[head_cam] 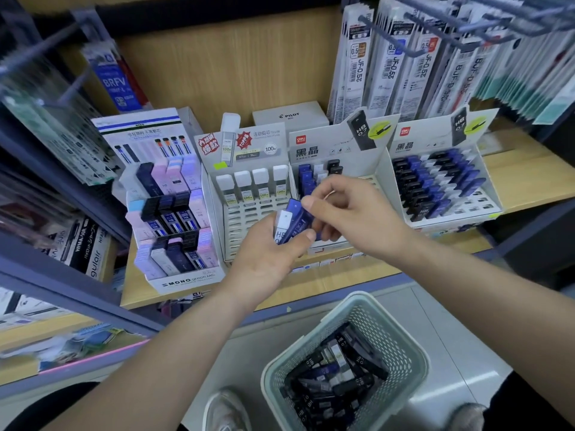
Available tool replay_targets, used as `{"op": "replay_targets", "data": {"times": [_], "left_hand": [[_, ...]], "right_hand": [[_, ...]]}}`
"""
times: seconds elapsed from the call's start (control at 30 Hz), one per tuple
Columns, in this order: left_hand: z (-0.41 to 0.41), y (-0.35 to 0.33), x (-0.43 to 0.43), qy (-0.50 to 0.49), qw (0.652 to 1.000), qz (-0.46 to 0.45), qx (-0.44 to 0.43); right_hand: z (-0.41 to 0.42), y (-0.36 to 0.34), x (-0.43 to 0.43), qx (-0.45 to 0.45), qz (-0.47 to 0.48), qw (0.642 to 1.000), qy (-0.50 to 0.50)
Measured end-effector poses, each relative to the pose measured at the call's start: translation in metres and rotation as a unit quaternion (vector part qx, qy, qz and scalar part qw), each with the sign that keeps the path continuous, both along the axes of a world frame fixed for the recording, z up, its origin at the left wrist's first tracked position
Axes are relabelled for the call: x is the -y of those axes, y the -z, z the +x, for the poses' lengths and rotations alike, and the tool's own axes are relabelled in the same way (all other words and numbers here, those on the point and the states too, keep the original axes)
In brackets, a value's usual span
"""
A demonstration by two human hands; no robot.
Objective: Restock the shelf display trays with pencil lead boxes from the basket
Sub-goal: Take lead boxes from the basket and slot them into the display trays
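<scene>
My left hand point(267, 250) grips a small bunch of pencil lead boxes, one of them white point(283, 223). My right hand point(348, 213) pinches a blue lead box point(297, 220) at the top of that bunch. Both hands hover in front of the middle display tray point(371, 178), which holds a few blue, white and black boxes at its back rows. The right display tray point(485, 197) is mostly filled with black, blue and white boxes. On the floor below stands the pale green basket point(404, 340) with several dark lead boxes point(336, 371) inside.
A white slotted tray point(249, 219) with white-capped lead tubes stands left of the hands, and a MONO tiered display point(174, 228) further left. Hanging refill packs point(404, 63) crowd the upper right. My shoes point(227, 412) are beside the basket.
</scene>
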State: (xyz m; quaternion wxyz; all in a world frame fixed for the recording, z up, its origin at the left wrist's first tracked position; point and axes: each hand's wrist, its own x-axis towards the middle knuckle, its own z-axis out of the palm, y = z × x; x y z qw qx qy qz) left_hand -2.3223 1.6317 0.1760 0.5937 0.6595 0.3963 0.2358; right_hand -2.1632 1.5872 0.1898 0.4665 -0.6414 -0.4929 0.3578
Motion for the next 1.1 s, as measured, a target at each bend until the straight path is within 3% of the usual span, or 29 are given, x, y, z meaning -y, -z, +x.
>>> {"op": "replay_targets", "data": {"times": [0.3, 0.47, 0.63, 0.7, 0.8, 0.9, 1.1], "left_hand": [[0.008, 0.001, 0.009, 0.016, 1.000, -0.022, -0.005], [0.009, 0.002, 0.007, 0.019, 1.000, -0.021, -0.006], [0.010, 0.004, 0.005, -0.004, 0.999, -0.026, -0.027], [0.011, 0.004, 0.002, -0.028, 0.997, -0.054, -0.038], [0.009, 0.006, -0.003, -0.050, 0.993, -0.094, -0.054], [0.008, 0.007, -0.003, -0.042, 0.993, -0.099, -0.054], [0.002, 0.014, -0.005, -0.004, 0.995, -0.068, -0.070]], "right_hand": [[0.015, -0.011, 0.012, -0.079, -0.049, 0.995, 0.025], [0.034, -0.010, 0.017, -0.147, -0.041, 0.987, 0.050], [0.050, -0.012, 0.015, -0.139, 0.005, 0.988, 0.068], [0.061, -0.016, 0.013, -0.094, 0.046, 0.990, 0.091], [0.081, -0.021, 0.008, 0.046, 0.102, 0.984, 0.139], [0.099, -0.009, -0.002, 0.179, 0.091, 0.963, 0.180], [0.105, 0.023, -0.030, 0.235, 0.046, 0.951, 0.195]]}}
